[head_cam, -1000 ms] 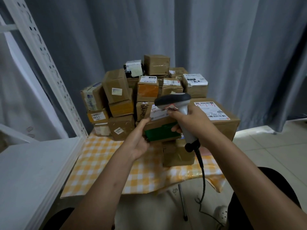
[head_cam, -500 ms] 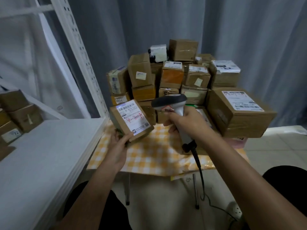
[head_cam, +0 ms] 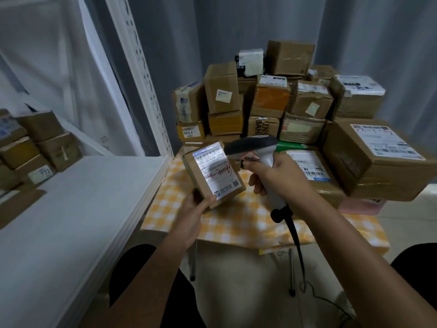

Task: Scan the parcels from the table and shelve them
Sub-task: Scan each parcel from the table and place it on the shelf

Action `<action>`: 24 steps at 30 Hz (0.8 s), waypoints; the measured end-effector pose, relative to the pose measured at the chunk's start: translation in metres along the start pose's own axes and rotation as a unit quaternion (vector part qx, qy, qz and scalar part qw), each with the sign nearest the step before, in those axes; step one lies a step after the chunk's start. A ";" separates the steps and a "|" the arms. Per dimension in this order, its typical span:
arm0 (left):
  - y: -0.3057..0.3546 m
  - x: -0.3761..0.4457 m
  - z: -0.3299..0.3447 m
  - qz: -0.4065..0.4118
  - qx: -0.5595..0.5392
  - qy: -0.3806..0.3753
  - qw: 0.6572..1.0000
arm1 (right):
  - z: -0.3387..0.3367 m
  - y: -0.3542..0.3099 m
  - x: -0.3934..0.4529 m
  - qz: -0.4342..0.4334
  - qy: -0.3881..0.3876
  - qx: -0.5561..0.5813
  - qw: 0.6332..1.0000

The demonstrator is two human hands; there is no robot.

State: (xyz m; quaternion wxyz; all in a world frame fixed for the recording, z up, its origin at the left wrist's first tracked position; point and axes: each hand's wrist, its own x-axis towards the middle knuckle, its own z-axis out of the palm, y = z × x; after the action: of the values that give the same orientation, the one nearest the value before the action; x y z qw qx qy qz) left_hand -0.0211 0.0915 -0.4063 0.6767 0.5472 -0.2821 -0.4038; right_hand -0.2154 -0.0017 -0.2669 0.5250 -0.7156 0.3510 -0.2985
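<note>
You are gripping a small parcel [head_cam: 214, 172] in your left hand [head_cam: 192, 213] while your right hand [head_cam: 274, 175] is aiming the scanner [head_cam: 256, 152]; a few boxes [head_cam: 35, 147] are sitting shelved, most are waiting on the worktop [head_cam: 236, 223].

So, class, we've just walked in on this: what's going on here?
A person is scanning parcels. The left hand holds a small parcel label-up above the table, while the right hand aims a corded scanner at its label. More parcels are stacked behind; a few already sit on the shelf.
</note>
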 end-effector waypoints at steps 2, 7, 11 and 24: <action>-0.002 0.002 -0.001 -0.001 0.000 0.002 1.000 | -0.002 -0.005 0.001 -0.003 0.000 -0.008 1.000; -0.005 0.006 -0.001 0.002 -0.005 0.001 1.000 | -0.003 -0.015 0.001 -0.015 -0.016 -0.024 0.999; -0.007 0.007 0.000 0.008 -0.011 0.006 1.000 | -0.004 -0.020 0.000 -0.011 -0.043 -0.045 0.998; -0.005 0.007 0.000 0.005 -0.046 -0.006 0.999 | -0.010 -0.027 -0.004 -0.019 -0.046 -0.065 0.997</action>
State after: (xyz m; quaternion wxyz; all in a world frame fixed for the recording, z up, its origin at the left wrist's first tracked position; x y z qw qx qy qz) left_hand -0.0184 0.0850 -0.4119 0.7014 0.5116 -0.2698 -0.4166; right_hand -0.2201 0.0016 -0.2385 0.4867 -0.7680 0.3315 -0.2517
